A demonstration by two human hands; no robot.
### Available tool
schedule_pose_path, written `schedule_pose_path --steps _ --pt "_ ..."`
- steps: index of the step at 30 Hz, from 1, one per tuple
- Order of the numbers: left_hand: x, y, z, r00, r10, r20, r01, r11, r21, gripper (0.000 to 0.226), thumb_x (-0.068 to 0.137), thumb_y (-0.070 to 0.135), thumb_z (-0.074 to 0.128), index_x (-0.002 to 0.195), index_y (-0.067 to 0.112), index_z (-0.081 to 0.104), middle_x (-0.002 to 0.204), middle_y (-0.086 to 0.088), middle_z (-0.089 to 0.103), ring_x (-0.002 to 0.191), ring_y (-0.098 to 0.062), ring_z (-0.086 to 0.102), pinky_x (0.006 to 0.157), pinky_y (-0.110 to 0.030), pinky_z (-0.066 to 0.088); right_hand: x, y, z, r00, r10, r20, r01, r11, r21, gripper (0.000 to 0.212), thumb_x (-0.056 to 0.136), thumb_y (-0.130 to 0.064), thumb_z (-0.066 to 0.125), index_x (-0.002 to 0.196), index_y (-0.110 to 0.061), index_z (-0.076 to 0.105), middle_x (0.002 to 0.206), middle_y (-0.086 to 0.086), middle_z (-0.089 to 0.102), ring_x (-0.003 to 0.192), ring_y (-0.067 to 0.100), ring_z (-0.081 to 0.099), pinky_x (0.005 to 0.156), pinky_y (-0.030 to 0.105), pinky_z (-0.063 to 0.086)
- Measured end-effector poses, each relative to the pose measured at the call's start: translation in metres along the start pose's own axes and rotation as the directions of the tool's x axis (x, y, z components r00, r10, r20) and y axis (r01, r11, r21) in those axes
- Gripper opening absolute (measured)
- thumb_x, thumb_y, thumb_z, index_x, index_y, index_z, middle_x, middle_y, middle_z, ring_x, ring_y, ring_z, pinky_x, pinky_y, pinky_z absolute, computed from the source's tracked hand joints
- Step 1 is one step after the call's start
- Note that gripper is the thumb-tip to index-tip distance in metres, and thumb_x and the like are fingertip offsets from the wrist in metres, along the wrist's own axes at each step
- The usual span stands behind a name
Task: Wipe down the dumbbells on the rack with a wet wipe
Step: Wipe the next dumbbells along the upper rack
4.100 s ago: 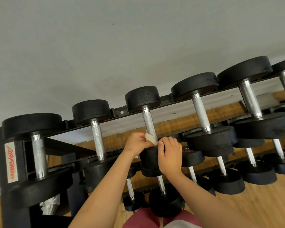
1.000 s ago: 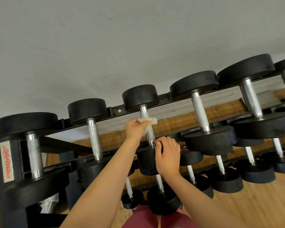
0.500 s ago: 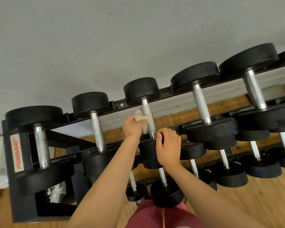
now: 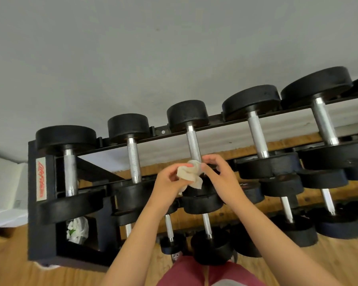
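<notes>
Black rack (image 4: 31, 213) full of dumbbells (image 4: 132, 162), top row to bottom. Middle top-row dumbbell (image 4: 193, 147) in work. Left hand (image 4: 170, 182) curled round, right hand (image 4: 219, 178) pinching, wet wipe (image 4: 191, 172) at its near end, by rack's front rail. Likely early: many left to wipe; cannot tell which clean.

A plain pale grey painted wall (image 4: 132, 48) fills the upper view, evenly lit. Below it lies a honey-coloured wooden plank floor (image 4: 349, 256). A flat white sheet-like object (image 4: 4, 193) lies at the left edge
</notes>
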State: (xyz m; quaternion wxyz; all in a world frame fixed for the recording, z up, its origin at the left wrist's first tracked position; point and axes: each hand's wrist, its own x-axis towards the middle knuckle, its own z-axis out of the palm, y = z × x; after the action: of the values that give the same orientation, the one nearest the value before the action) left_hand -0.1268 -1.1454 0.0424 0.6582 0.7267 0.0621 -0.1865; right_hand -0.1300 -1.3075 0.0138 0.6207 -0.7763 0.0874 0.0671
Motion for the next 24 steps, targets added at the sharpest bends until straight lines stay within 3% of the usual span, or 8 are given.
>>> schedule_pose_path --steps 4,7,9,11,15,17,20,24 --pt "-0.006 0.004 0.006 0.998 0.018 0.059 -0.014 0.997 -0.08 0.035 0.083 0.002 0.071 0.116 0.012 0.064 0.108 -0.002 0.073 0.101 -0.015 0.069 0.082 -0.025 0.056 -0.01 -0.012 -0.008 0.973 0.002 0.229 -0.036 0.989 0.141 0.059 0.08 -0.045 0.064 0.134 -0.026 0.05 0.126 -0.013 0.055 0.116 -0.001 0.051 0.086 0.008 0.045" --pt "-0.002 0.01 0.009 0.996 -0.007 0.084 0.016 0.994 -0.106 0.039 0.084 0.008 0.072 0.121 0.012 0.058 0.107 -0.006 0.074 0.102 -0.02 0.07 0.087 -0.03 0.056 -0.005 -0.017 -0.02 0.953 -0.024 0.302 -0.017 0.991 0.131 0.031 0.085 -0.024 0.071 0.115 -0.021 0.065 0.111 -0.005 0.066 0.103 0.007 0.061 0.084 0.018 0.051" --pt "0.003 0.012 0.009 0.999 -0.014 0.043 0.018 0.995 -0.098 0.037 0.085 0.01 0.07 0.12 0.015 0.058 0.107 -0.004 0.074 0.102 -0.017 0.069 0.087 -0.026 0.055 0.003 -0.018 -0.029 0.968 -0.004 0.249 -0.019 0.996 0.088 0.012 0.085 -0.016 0.072 0.097 -0.014 0.069 0.099 0.002 0.068 0.092 0.014 0.064 0.076 0.021 0.052" --pt "0.01 0.008 0.008 0.998 -0.009 -0.07 0.003 0.997 -0.082 0.028 0.09 0.009 0.065 0.116 0.017 0.061 0.111 0.001 0.071 0.104 -0.011 0.066 0.084 -0.021 0.053 0.012 -0.018 -0.039 0.988 0.045 0.148 -0.057 0.995 0.08 0.006 0.086 -0.014 0.07 0.087 -0.01 0.066 0.094 0.004 0.067 0.089 0.017 0.063 0.074 0.024 0.05" --pt "0.029 -0.011 0.019 0.915 -0.041 -0.403 0.043 0.999 -0.003 0.01 0.097 0.021 0.056 0.104 0.025 0.062 0.108 0.01 0.062 0.105 -0.004 0.056 0.087 -0.021 0.042 0.034 -0.018 -0.055 0.98 0.163 -0.114 -0.149 0.982 0.119 0.006 0.092 -0.013 0.061 0.089 -0.01 0.057 0.091 0.002 0.059 0.084 0.013 0.056 0.068 0.022 0.043" --pt "0.046 -0.02 0.037 0.894 -0.033 -0.446 0.075 0.994 0.076 0.008 0.099 0.025 0.052 0.1 0.029 0.059 0.104 0.012 0.06 0.103 -0.006 0.055 0.09 -0.026 0.043 0.049 -0.016 -0.056 0.951 0.233 -0.204 -0.2 0.965 0.17 0.005 0.093 -0.014 0.059 0.094 -0.01 0.055 0.09 0.001 0.055 0.082 0.013 0.052 0.067 0.022 0.043" --pt "0.062 -0.034 0.068 0.885 0.008 -0.466 0.153 0.939 0.307 0.022 0.101 0.036 0.046 0.114 0.026 0.061 0.109 0.008 0.064 0.105 -0.013 0.058 0.09 -0.034 0.048 0.074 -0.014 -0.044 0.926 0.323 -0.194 -0.278 0.934 0.226 0.009 0.094 -0.017 0.057 0.101 -0.012 0.054 0.093 0.002 0.054 0.083 0.012 0.05 0.067 0.023 0.042" --pt "0.064 -0.039 0.076 0.813 0.07 -0.577 0.165 0.924 0.344 0.025 0.1 0.038 0.047 0.114 0.026 0.063 0.103 0.011 0.067 0.096 -0.011 0.06 0.08 -0.031 0.049 0.105 -0.015 -0.018 0.913 0.374 -0.164 -0.336 0.916 0.221 0.009 0.094 -0.019 0.059 0.099 -0.013 0.055 0.094 0.004 0.055 0.091 0.018 0.054 0.069 0.024 0.044"
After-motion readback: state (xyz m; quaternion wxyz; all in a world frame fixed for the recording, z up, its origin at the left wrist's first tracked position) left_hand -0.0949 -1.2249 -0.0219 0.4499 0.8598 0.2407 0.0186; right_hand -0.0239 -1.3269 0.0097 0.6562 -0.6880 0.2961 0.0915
